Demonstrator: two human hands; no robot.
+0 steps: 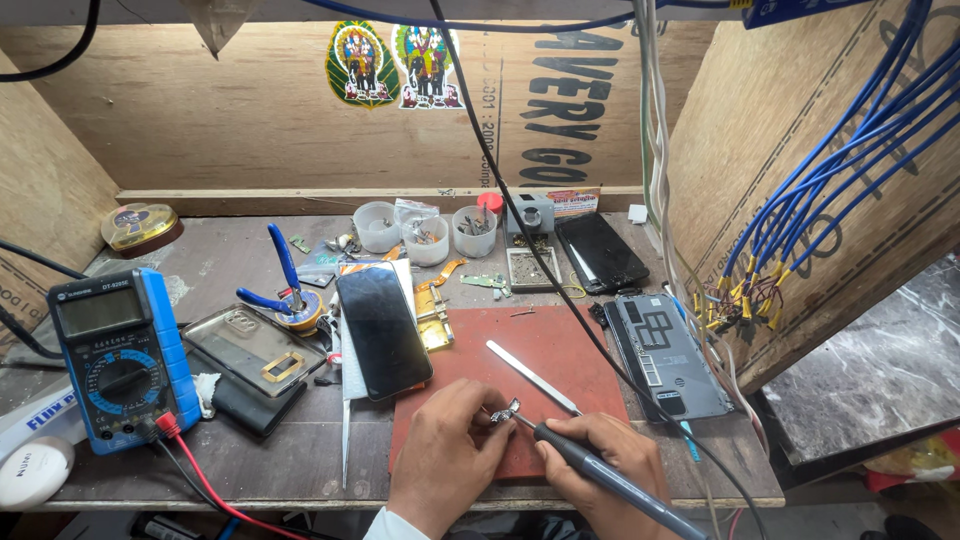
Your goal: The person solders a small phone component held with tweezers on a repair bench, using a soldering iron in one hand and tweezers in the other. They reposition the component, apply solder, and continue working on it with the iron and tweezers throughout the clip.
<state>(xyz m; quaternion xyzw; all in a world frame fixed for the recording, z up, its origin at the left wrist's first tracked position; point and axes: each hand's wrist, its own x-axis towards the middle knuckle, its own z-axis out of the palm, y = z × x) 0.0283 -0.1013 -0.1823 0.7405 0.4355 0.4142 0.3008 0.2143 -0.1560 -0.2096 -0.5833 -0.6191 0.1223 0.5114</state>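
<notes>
Could burn the left hand [447, 455], since the hot tip of the soldering iron [600, 470] sits right beside those fingertips [497, 425]; could also slip and knock the tiny metal part [506, 410] off the red mat [520, 370]. Left fingers pinched nearly closed on that part at the mat's front edge. Right hand [610, 470] wrapped tight round the iron's handle.

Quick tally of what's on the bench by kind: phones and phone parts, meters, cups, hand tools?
Phones and phone shells: 4
Multimeter: 1
Small plastic cups: 3
Hand tools, namely blue-handled pliers, soldering iron, metal spudger: 3
Total: 11
</notes>
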